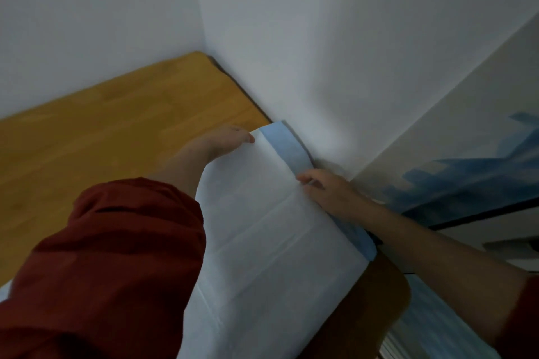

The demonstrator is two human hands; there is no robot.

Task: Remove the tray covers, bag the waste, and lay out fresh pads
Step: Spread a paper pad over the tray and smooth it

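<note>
Now pad (262,227) held between left hand (224,140), right hand (329,189).

Pad part-hidden, both grips unclear.
Pad (262,227) runs off bottom edge; sleeve (116,256) covers its left side. Left hand (224,140) & right hand (329,192) blurred at pad's far corner & blue edge: pinching vs. pressing, can't tell. Blue-white shape (466,183) at right smeared, cut by frame edge.

A honey-coloured wooden table (102,131) carries one white pad (262,227) with a blue edge, lying between the left hand (224,140) and right hand (329,192).
</note>
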